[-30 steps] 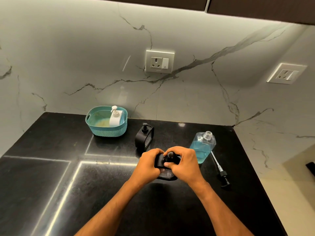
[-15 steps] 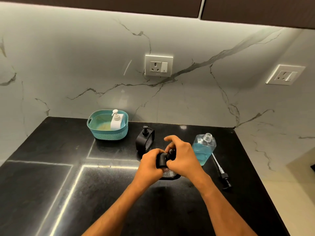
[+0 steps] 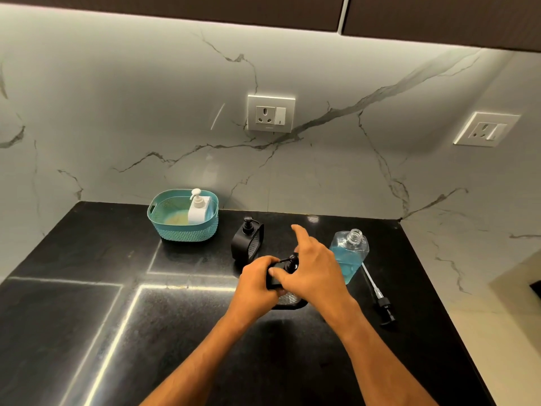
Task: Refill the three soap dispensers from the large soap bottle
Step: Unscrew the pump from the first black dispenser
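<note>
Head camera view, looking down on a black counter (image 3: 87, 332) against a marbled wall. At the centre, a black soap dispenser (image 3: 288, 300) is steadied by the left hand (image 3: 257, 284), which is wrapped closed around its left side. The right hand (image 3: 314, 271) is closed on the dispenser's pump top (image 3: 291, 260) with thumb and bent fingers, while its forefinger is now lifted and pointing away toward the wall. A second earlier both hands were cupped tightly over the top, so the grip appears to have been turned and reset; from this it is judged that the pump is being twisted, though whether it is being loosened or tightened cannot be told, since the neck is hidden by the hands.

Just beside the right hand, the large soap bottle (image 3: 349, 253) stands upright and uncapped, about half full of blue liquid. Its removed pump with long tube (image 3: 379, 297) lies on the counter in front of it. A second black dispenser (image 3: 247, 241) stands just behind the hands, capped. Farther left, a white dispenser (image 3: 199, 210) sits inside a teal basket (image 3: 164, 227). The other two dispensers stand capped, so much of the task may remain.
</note>
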Available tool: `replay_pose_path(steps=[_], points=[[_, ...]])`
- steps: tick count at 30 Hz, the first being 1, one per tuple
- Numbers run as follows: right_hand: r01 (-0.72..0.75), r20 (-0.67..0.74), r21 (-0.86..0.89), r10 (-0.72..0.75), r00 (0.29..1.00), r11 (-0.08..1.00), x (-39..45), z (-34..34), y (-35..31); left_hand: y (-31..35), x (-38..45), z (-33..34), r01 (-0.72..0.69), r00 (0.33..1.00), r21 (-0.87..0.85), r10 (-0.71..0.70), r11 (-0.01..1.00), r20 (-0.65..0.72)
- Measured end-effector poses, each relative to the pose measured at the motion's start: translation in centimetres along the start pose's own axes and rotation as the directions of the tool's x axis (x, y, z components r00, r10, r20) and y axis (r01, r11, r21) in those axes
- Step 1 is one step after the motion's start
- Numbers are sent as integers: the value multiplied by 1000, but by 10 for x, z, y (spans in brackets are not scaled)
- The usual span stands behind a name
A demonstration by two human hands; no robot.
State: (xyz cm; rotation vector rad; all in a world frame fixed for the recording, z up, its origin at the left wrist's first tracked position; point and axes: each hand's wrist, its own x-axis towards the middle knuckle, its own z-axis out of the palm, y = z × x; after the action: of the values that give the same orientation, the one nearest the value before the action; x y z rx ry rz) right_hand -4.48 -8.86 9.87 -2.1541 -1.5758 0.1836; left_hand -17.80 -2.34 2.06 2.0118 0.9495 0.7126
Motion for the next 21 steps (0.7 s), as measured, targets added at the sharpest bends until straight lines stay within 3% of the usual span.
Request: replay_pose_path(steps=[2, 5, 10, 14, 19, 21], points=[[20, 16, 15, -20, 1000, 1000, 1, 0, 0, 0, 0, 0, 1, 1000, 17, -1, 1000, 16], [30, 153, 196, -61, 986, 980, 0, -1, -2, 0, -1, 2, 3, 1000, 7, -3, 1000, 14], [-22, 7, -42, 22, 1000, 999, 1, 2, -1, 0, 0, 1, 3, 1000, -11, -3, 1000, 10], [-14, 166, 67, 3, 986, 998, 1, 0, -1, -2, 0, 2, 9, 1000, 24, -9, 1000, 17], [-40, 46, -73, 44, 998, 996, 1, 2, -3, -2, 0, 3, 13, 1000, 8, -13, 1000, 8], [-46, 77, -78, 52, 996, 996, 2, 1, -3, -1, 0, 3, 16, 1000, 27, -17, 999, 17]])
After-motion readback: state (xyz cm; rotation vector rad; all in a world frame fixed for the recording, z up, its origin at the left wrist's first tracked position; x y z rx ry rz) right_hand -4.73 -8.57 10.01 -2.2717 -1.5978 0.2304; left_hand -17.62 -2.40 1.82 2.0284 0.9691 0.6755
